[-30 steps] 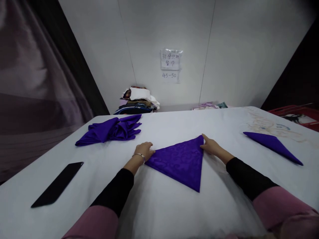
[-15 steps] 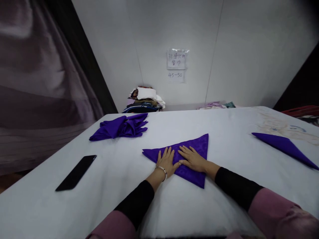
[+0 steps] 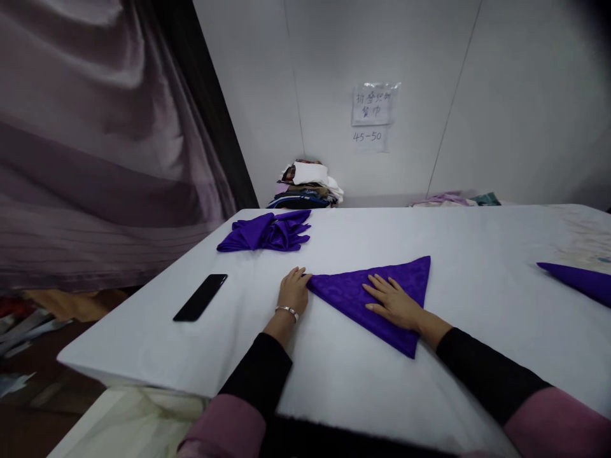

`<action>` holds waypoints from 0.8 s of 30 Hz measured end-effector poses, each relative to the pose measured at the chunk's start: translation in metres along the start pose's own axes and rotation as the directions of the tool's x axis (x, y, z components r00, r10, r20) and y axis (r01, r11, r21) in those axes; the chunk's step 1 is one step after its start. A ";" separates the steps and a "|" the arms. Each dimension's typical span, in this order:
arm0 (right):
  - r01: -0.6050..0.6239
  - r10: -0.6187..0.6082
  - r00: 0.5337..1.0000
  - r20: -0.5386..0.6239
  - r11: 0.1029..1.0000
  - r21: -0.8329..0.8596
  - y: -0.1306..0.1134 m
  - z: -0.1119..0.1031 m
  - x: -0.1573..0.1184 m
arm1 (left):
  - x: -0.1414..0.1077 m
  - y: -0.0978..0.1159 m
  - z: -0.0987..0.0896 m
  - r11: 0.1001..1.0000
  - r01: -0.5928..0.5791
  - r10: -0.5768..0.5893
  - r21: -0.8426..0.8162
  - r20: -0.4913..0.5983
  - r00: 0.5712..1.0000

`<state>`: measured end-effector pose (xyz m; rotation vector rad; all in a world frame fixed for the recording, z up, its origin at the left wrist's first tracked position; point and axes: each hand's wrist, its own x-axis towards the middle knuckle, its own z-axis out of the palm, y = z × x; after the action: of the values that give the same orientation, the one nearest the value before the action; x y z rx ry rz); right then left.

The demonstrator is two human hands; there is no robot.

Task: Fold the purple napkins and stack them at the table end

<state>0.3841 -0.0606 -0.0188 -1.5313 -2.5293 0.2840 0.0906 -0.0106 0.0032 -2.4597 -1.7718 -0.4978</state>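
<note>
A purple cloth napkin (image 3: 353, 286), folded into a triangle, lies on the white-covered table in front of me. My left hand (image 3: 293, 294), with a bracelet at the wrist, has its fingers closed on the napkin's narrow left corner. That corner's tip is hidden by the fingers. Flat on the right part of the same napkin rests my right hand (image 3: 394, 304), fingers stretched and slightly spread.
Crumpled purple cloths (image 3: 267, 232) lie at the back left, with a black phone (image 3: 200, 298) nearer me. Another folded purple cloth (image 3: 580, 283) is at the right edge. Stacked clothes (image 3: 308, 191) stand beyond the table, below a paper sign (image 3: 372, 108).
My left hand has moved from the napkin's middle out to its left corner and closed there. My right hand stays flat on the cloth. The view has turned left.
</note>
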 end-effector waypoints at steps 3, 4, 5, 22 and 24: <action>0.003 -0.003 1.000 -0.004 1.000 0.015 0.000 0.000 0.000 | 0.002 -0.008 0.000 1.000 0.009 -0.010 0.030 0.043 0.999; 0.001 -0.001 1.000 -0.001 1.000 0.018 -0.001 -0.001 0.000 | 0.003 -0.008 0.000 0.999 0.014 -0.017 0.038 0.058 0.998; -0.002 0.002 1.000 0.004 1.000 0.019 -0.001 -0.001 -0.001 | 0.004 -0.007 0.000 0.999 0.017 -0.020 0.044 0.072 0.997; 0.188 -0.206 0.974 0.091 0.966 0.175 -0.047 -0.014 -0.016 | 0.000 -0.010 0.001 0.998 0.061 -0.064 0.026 0.152 0.986; 0.210 -0.235 0.964 0.126 0.960 0.185 -0.051 -0.008 -0.018 | 0.000 -0.010 0.000 0.996 0.081 -0.085 0.028 0.148 0.985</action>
<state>0.3507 -0.0987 0.0005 -1.1898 -2.6780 0.5834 0.0815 -0.0073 0.0023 -2.4760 -1.9303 -0.3055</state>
